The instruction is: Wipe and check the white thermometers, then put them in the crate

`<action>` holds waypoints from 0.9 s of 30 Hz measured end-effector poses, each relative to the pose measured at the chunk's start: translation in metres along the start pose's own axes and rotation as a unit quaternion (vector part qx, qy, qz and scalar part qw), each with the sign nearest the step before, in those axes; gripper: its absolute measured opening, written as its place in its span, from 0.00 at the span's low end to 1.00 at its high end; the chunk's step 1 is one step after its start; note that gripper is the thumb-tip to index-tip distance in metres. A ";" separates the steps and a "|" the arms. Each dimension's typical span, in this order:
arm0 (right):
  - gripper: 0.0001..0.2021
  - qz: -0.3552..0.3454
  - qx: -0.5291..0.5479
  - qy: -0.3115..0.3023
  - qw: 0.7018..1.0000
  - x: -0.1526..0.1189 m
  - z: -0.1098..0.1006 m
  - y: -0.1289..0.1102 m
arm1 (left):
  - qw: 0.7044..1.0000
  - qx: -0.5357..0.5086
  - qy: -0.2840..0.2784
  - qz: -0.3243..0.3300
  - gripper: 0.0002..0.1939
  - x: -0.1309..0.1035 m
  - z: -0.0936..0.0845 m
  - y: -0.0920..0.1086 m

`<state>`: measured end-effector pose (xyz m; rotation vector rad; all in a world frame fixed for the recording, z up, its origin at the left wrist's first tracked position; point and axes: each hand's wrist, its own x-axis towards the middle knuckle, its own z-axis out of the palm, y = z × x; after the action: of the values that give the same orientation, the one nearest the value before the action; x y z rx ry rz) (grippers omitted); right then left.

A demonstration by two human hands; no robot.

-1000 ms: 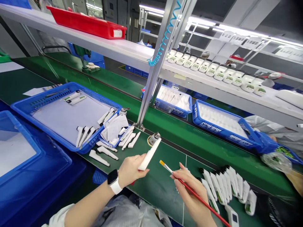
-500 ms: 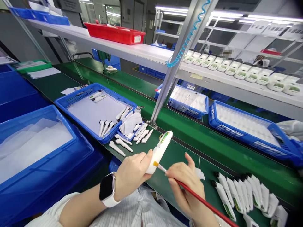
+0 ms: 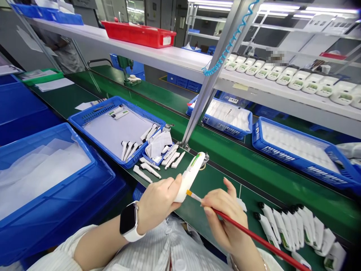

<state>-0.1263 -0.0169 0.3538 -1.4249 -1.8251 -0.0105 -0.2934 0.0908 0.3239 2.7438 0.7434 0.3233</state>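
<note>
Left hand had it, fingers curled round the near end of a white device, thumb along its side, with next to no gap in the grip! Just right of the frame's centre, that device slanted with its long axis from lower left to upper right, pointing up and away from my knuckles, a green strip showing near its far end. And over to the right came my right hand, thumb and fingers pinched on a thin red brush, one finger lifted clear! The brush ran the other way, handle down to the lower right, yellow bristles up at the device's right flank; touching or just short, I couldn't tell. So the two long axes met at an angle near the held end, the left hand nearer the device, the right just beyond the bristles. Below lay the green worktop, more white units fanned out at lower right.
</note>
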 end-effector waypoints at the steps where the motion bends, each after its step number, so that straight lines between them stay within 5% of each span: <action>1: 0.09 -0.002 0.004 -0.003 1.000 0.000 -0.001 0.000 | 1.000 -0.001 0.000 0.000 0.29 0.000 0.000 0.000; 17: 0.09 -0.002 -0.026 0.026 0.999 0.000 -0.005 0.002 | 0.999 0.020 0.025 0.017 0.27 -0.004 0.002 0.004; 22: 0.09 -0.024 0.012 -0.015 1.000 0.000 -0.007 -0.002 | 0.999 0.001 0.027 0.026 0.27 -0.008 0.002 0.004; 27: 0.10 -0.010 -0.015 0.021 1.000 0.002 -0.010 -0.001 | 0.999 0.009 0.028 0.025 0.27 -0.012 0.000 0.004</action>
<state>-0.1213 -0.0202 0.3618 -1.4173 -1.8109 -0.0775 -0.3014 0.0811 0.3232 2.7842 0.6955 0.4064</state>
